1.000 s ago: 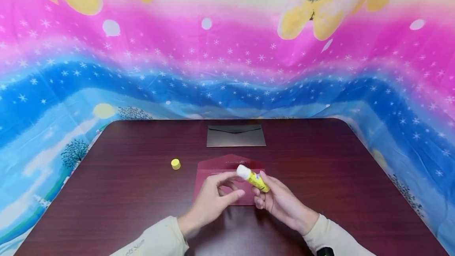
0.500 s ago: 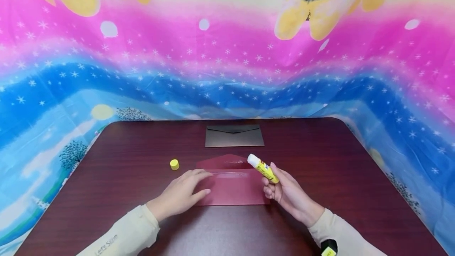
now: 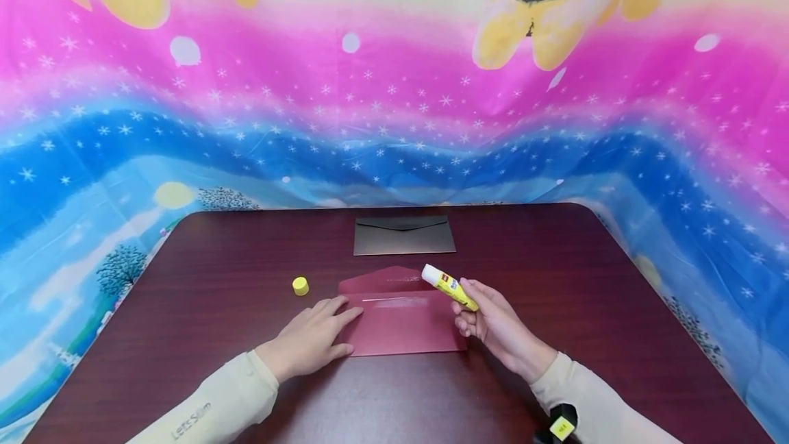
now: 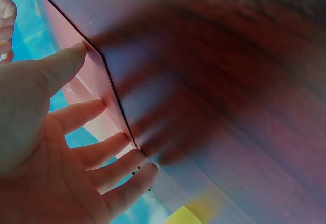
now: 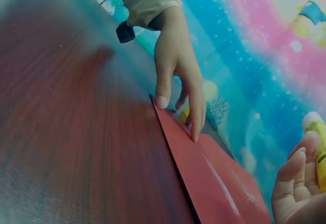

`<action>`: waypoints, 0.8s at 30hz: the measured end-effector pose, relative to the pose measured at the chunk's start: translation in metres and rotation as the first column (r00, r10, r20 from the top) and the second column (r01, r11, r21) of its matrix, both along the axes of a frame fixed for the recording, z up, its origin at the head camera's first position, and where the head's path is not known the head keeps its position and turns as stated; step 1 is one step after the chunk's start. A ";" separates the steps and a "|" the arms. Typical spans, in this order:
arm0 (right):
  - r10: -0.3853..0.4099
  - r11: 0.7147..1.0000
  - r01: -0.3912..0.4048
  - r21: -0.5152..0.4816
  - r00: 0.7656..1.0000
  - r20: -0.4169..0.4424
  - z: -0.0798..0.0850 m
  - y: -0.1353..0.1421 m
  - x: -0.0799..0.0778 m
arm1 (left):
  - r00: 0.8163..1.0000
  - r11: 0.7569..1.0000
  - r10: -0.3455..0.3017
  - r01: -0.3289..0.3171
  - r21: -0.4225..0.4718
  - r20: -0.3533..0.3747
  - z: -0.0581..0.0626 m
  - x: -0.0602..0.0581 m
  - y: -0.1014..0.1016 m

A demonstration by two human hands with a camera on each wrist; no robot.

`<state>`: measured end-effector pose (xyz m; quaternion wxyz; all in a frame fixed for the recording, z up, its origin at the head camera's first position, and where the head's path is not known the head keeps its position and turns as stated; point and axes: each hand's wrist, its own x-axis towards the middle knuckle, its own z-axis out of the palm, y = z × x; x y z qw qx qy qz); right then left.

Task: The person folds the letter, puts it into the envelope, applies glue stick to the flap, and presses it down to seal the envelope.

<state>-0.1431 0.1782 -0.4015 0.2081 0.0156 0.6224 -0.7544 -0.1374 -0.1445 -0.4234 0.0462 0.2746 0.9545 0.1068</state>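
Note:
A dark red envelope [image 3: 401, 327] lies on the table with its flap [image 3: 385, 281] unfolded away from me. Whitish glue smears show on the flap and just below the fold. Spread fingers of my left hand [image 3: 308, 338] rest on the envelope's left edge; in the left wrist view the left hand [image 4: 56, 132] has its fingertips along that edge. My right hand [image 3: 502, 327] grips a yellow glue stick [image 3: 453, 286], white end up and to the left, over the envelope's right part. In the right wrist view, the glue stick [image 5: 318, 147] is partly cut off.
The yellow glue stick cap [image 3: 300, 286] stands left of the envelope. Farther back lies a dark grey envelope [image 3: 403, 236], its flap folded down. A patterned cloth [image 3: 370, 101] hangs behind and beside the dark wooden table [image 3: 216, 279].
My left hand has moved left from beside the glue stick, then settled on the envelope's left edge. The right hand has shifted slightly up and right with the glue stick.

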 end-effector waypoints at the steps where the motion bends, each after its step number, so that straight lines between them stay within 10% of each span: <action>1: -0.007 1.000 0.007 0.012 1.000 0.000 0.000 0.000 -0.001 | 1.000 1.000 0.001 -0.001 -0.004 0.000 -0.001 -0.001 0.001; 16: -0.099 0.967 0.122 0.222 0.989 -0.112 -0.013 -0.019 -0.021 | 0.999 0.996 0.025 -0.022 -0.083 0.033 0.003 0.001 0.007; 24: -0.035 0.924 0.151 0.351 0.949 -0.314 -0.016 -0.037 -0.037 | 1.000 0.996 0.024 -0.022 -0.088 0.019 0.004 0.001 0.009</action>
